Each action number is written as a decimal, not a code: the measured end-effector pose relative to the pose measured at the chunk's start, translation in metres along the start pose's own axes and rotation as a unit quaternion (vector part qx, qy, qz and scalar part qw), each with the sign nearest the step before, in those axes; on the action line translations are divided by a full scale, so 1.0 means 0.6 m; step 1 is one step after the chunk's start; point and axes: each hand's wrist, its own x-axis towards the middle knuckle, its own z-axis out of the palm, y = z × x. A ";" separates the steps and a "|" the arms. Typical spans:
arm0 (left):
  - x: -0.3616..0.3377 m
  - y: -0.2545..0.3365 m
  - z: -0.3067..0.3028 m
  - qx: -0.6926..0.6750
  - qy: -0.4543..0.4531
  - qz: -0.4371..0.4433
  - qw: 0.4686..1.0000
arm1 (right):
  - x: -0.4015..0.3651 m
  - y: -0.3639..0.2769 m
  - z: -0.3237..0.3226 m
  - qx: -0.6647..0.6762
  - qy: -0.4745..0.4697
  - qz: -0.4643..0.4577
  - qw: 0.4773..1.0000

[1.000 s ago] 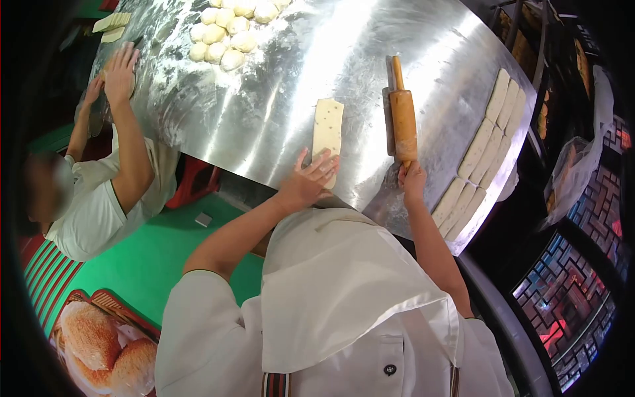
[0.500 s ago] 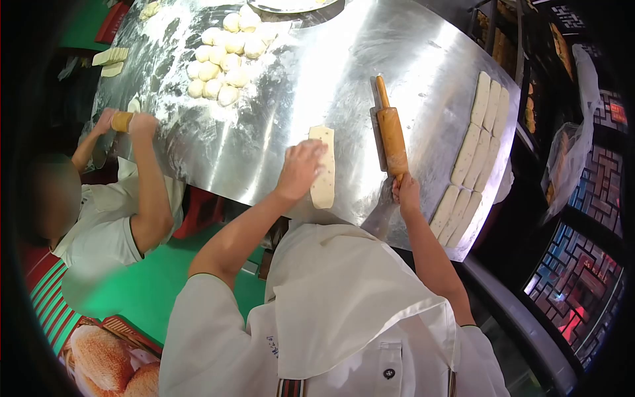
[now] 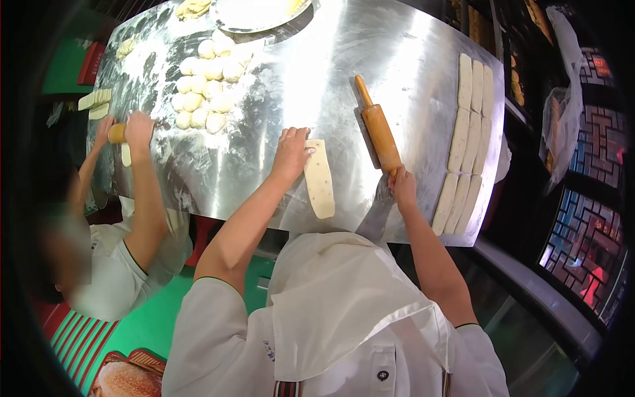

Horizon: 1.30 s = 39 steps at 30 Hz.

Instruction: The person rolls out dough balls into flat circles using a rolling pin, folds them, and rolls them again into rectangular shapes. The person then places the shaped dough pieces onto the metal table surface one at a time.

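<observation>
A flat, pale dough strip (image 3: 320,182) dotted with small dark specks lies lengthwise on the metal table, its near end slightly to the right. My left hand (image 3: 291,153) is at its upper left corner, thumb against the dough and fingers curled at the edge. My right hand (image 3: 404,188) grips the near handle of a wooden rolling pin (image 3: 381,135), which rests on the table to the right of the strip and points away from me.
Several long dough pieces (image 3: 470,126) lie in rows along the table's right side. Round dough balls (image 3: 198,100) cluster at the far left, near a large metal bowl (image 3: 258,28). At the left, a co-worker's hands (image 3: 137,132) hold a small rolling pin (image 3: 117,133). Flour dusts the metal table (image 3: 264,99).
My left hand has shifted from over the strip's middle to its upper left corner. The strip now lies more tilted. My right hand keeps hold of the rolling pin. The view has turned slightly.
</observation>
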 end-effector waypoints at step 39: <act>0.056 0.410 0.410 -0.013 -0.237 0.074 0.969 | -0.151 0.257 -0.219 0.417 -0.133 0.145 0.887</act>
